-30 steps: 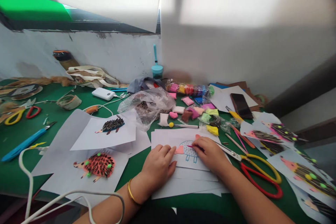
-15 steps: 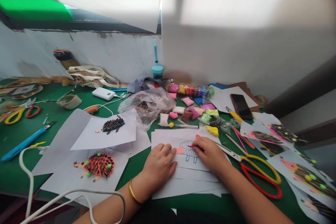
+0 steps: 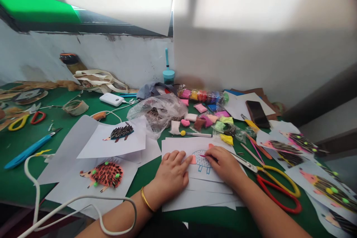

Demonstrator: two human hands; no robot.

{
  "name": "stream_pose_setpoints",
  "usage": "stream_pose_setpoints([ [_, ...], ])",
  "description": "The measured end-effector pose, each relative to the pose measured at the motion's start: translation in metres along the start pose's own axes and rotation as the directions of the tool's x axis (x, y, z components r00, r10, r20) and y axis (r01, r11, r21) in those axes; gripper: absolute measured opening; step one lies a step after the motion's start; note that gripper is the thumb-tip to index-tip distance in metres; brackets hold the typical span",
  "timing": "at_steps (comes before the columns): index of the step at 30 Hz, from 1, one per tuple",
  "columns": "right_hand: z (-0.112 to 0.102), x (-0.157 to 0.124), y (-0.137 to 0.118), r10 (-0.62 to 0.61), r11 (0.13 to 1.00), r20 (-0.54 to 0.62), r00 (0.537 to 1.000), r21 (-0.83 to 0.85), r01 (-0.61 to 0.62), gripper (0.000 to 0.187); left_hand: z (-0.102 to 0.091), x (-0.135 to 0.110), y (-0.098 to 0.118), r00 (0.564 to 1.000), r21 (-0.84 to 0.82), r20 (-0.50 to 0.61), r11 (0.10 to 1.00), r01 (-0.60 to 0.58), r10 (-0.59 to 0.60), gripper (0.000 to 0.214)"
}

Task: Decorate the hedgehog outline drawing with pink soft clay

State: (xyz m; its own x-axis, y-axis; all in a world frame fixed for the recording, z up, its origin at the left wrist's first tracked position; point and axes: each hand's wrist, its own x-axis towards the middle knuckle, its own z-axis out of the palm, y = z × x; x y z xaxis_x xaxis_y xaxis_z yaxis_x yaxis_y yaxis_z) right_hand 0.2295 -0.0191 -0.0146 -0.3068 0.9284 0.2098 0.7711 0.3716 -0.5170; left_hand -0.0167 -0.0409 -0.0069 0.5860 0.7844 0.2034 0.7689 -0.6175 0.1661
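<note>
Bright daylight — w/ warped edges

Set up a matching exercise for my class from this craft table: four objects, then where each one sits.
Objects:
1. gold bangle
2. red-and-yellow-handled scissors
3. black smartphone
4. white power bank

Places:
A. on a white sheet at the back right
B. blades pointing toward the right hand
C. on the green table, towards the back wall
D. around the wrist of the left hand

Pairs: 1-D, 2-B, 3-A, 4-C
</note>
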Motion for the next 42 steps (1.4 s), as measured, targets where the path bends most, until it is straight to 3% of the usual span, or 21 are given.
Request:
stream_pose_setpoints([
  [8,0.0,0.0,0.0,-0.011,1.0,-0.009,1.0,-0.006,0.011,0.014,-0.008,0.01,0.006,0.998,0.016,0.048,0.999,0.034,-0.034,0.047],
  [27,0.0,0.0,0.0,-0.01,1.0,-0.009,1.0,-0.006,0.01,0.014,-0.008,0.015,0.006,1.0,0.008,0.018,1.0,0.011,-0.011,0.041],
  [34,0.001,0.0,0.001,-0.007,1.0,-0.004,1.0,-0.003,0.007,0.014,-0.003,0.007,0.001,0.996,0.005,-0.026,0.996,-0.085,0.085,0.034],
  [42,0.0,0.0,0.001,-0.005,1.0,0.0,1.0,0.0,0.005,0.015,0.0,0.007,0.002,0.993,0.031,-0.051,0.994,-0.107,0.108,0.03],
])
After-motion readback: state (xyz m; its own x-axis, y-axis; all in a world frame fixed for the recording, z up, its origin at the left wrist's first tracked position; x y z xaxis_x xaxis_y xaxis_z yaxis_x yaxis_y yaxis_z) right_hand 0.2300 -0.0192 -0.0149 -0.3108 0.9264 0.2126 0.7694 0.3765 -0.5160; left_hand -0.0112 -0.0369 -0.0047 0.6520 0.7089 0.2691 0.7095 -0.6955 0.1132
